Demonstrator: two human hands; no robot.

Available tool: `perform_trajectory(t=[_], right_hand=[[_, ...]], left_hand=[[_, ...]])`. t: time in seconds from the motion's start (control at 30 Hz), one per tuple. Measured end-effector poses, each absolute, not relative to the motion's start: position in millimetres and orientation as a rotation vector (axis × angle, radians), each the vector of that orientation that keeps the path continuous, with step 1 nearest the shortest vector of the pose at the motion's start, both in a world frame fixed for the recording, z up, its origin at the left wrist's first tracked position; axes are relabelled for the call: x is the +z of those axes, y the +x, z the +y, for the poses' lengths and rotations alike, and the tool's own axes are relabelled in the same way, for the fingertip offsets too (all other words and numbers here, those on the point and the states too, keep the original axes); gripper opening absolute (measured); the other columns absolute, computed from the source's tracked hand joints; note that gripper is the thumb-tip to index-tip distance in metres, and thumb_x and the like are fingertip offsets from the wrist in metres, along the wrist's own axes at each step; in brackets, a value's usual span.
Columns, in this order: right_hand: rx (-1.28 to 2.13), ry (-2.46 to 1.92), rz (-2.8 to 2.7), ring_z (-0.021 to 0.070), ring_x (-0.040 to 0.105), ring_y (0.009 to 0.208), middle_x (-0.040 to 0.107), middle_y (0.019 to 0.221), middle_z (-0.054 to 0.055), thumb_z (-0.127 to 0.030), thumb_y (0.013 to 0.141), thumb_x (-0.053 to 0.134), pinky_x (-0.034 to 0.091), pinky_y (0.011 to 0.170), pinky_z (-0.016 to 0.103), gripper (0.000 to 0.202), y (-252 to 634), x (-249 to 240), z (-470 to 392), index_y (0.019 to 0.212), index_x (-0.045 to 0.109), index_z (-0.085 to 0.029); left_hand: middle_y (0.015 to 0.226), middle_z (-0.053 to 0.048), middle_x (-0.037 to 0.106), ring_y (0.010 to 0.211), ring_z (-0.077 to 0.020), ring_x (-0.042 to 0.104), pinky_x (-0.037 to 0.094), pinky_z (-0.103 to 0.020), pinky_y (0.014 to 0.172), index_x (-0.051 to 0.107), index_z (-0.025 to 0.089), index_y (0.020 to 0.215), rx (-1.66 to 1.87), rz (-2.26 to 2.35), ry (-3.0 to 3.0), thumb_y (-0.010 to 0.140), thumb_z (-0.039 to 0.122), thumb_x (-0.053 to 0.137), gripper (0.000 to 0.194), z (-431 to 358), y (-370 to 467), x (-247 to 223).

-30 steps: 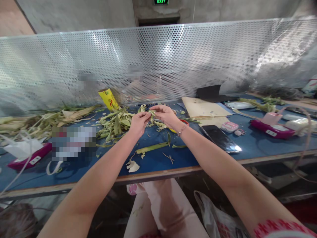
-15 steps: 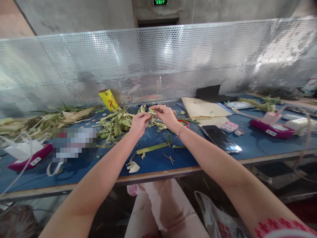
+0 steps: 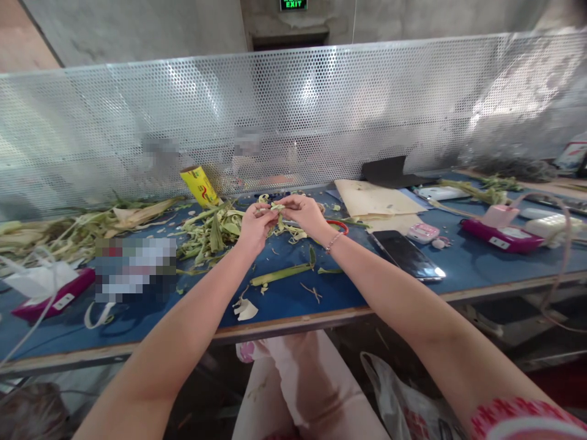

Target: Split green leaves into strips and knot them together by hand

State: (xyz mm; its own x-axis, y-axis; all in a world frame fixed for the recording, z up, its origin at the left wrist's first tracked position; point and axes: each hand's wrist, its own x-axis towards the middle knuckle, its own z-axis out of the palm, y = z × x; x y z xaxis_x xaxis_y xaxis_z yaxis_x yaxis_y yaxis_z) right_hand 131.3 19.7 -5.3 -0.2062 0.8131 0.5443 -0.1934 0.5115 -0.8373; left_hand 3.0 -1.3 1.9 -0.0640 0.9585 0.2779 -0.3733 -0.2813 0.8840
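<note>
Fingers of my left hand [image 3: 255,226] are pinched on a small pale green plant piece [image 3: 277,208] above the table. My right hand [image 3: 303,212], with a bracelet at its wrist, grips the same piece from the other side, its fingertips close to the left ones. Just left of my hands lies a heap of green and yellowish leaf strips [image 3: 215,232]. Nearer the front edge a green stalk [image 3: 282,274] rests on the blue table [image 3: 284,305], with a pale scrap [image 3: 246,310] beside it. A red ring-like object [image 3: 340,227] shows behind my right wrist.
A yellow tube [image 3: 200,186] leans near the perforated metal screen [image 3: 293,110]. Rightward lie brown paper [image 3: 373,198], a black phone [image 3: 406,255], a pink case [image 3: 422,233] and a magenta power strip [image 3: 502,236]. Husks [image 3: 123,219] and another magenta strip [image 3: 59,295] are on the left.
My hands stay together at nearly the same spot. The fingers have shifted slightly on the plant piece, and its shape between them looks different. The view has moved a little.
</note>
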Motion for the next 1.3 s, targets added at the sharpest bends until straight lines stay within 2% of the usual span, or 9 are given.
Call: perform_trajectory(t=[0.1, 0.27, 0.4, 0.6, 0.77, 0.93, 1.13, 1.3], right_hand=[[1.016, -0.548, -1.523, 0.0135, 0.062, 0.077, 0.068, 0.081, 0.002, -0.023, 0.062, 0.066, 0.052, 0.075, 0.031, 0.019, 131.4, -5.5, 20.0, 0.081, 0.065, -0.020], [0.899, -0.553, -1.613, 0.0127, 0.061, 0.077, 0.066, 0.087, 0.002, -0.023, 0.067, 0.062, 0.050, 0.074, 0.030, 0.019, 131.9, -5.6, 21.0, 0.085, 0.067, -0.021], [0.791, -0.565, -1.650, 0.0130, 0.060, 0.081, 0.065, 0.092, 0.003, -0.022, 0.069, 0.059, 0.049, 0.076, 0.030, 0.015, 132.8, -4.8, 20.9, 0.083, 0.066, -0.021], [0.816, -0.554, -1.593, 0.0136, 0.060, 0.081, 0.065, 0.087, 0.002, -0.023, 0.070, 0.059, 0.049, 0.077, 0.031, 0.009, 132.9, -6.3, 23.4, 0.077, 0.063, -0.020], [0.774, -0.493, -1.609, 0.0153, 0.060, 0.092, 0.063, 0.095, 0.004, -0.023, 0.068, 0.060, 0.047, 0.085, 0.032, 0.004, 133.8, -6.8, 24.8, 0.070, 0.059, -0.020], [0.715, -0.516, -1.640, 0.0162, 0.059, 0.094, 0.063, 0.096, 0.005, -0.019, 0.067, 0.057, 0.047, 0.085, 0.033, 0.002, 135.3, -6.0, 24.1, 0.069, 0.056, -0.019], [0.718, -0.534, -1.726, 0.0151, 0.058, 0.097, 0.061, 0.103, 0.006, -0.007, 0.064, 0.047, 0.046, 0.087, 0.033, 0.018, 135.5, -4.7, 20.1, 0.076, 0.056, -0.018], [0.771, -0.484, -1.749, 0.0157, 0.056, 0.104, 0.057, 0.112, 0.007, -0.008, 0.063, 0.051, 0.046, 0.088, 0.032, 0.018, 134.0, -3.8, 18.5, 0.078, 0.054, -0.018]], left_hand=[[0.052, 0.004, 0.060, 0.051, -0.0090, 0.056, 0.044, -0.023, 0.055, 0.060, 0.016, 0.071, 1.592, 0.748, 1.140, 0.043, 0.015, 0.076, 0.032, -2.0, 2.0, 3.0], [0.055, 0.001, 0.063, 0.052, -0.0086, 0.057, 0.045, -0.025, 0.061, 0.064, 0.015, 0.063, 1.650, 0.728, 1.115, 0.042, 0.015, 0.077, 0.025, -1.6, 1.3, 3.7], [0.055, 0.001, 0.063, 0.052, -0.0084, 0.057, 0.045, -0.025, 0.061, 0.067, 0.015, 0.063, 1.634, 0.727, 1.096, 0.043, 0.014, 0.076, 0.023, -1.1, 2.1, 4.5], [0.060, 0.000, 0.066, 0.054, -0.0080, 0.058, 0.047, -0.026, 0.066, 0.069, 0.014, 0.067, 1.575, 0.714, 1.051, 0.044, 0.009, 0.074, 0.024, -3.4, 3.5, 7.7], [0.060, -0.001, 0.066, 0.056, -0.0091, 0.060, 0.049, -0.027, 0.070, 0.068, 0.013, 0.069, 1.554, 0.716, 1.008, 0.049, 0.005, 0.070, 0.022, -6.7, 4.0, 10.9], [0.063, -0.001, 0.066, 0.059, -0.0096, 0.062, 0.049, -0.026, 0.070, 0.064, 0.013, 0.072, 1.563, 0.712, 1.048, 0.053, 0.012, 0.073, 0.021, -6.3, 4.7, 10.5], [0.057, 0.001, 0.063, 0.053, -0.0075, 0.058, 0.047, -0.023, 0.062, 0.056, 0.014, 0.068, 1.576, 0.722, 1.094, 0.050, 0.013, 0.076, 0.027, -2.3, 3.3, 6.6], [0.056, 0.002, 0.062, 0.053, -0.0079, 0.058, 0.047, -0.023, 0.061, 0.056, 0.015, 0.071, 1.634, 0.709, 1.105, 0.048, 0.014, 0.076, 0.030, -2.5, 3.3, 6.9]])
